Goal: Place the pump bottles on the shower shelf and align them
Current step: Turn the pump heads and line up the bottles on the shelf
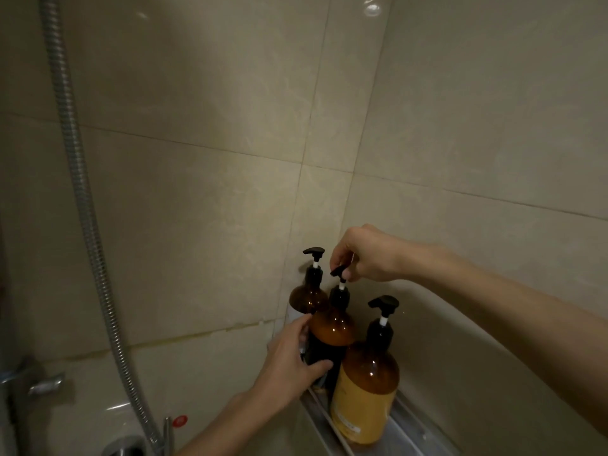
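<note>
Three amber pump bottles stand in a row on the metal corner shelf (pixel 408 426). The far bottle (pixel 307 296) sits in the wall corner. My left hand (pixel 289 360) wraps the body of the middle bottle (pixel 332 327). My right hand (pixel 365 255) pinches that bottle's black pump head (pixel 339 270) from above. The near bottle (pixel 367 390), with a yellow label, stands free at the shelf's front, its pump pointing left.
Beige tiled walls meet in a corner behind the shelf. A metal shower hose (pixel 82 192) hangs at the left. The mixer tap (pixel 131 442) and a valve with a red mark (pixel 180 420) sit at the lower left.
</note>
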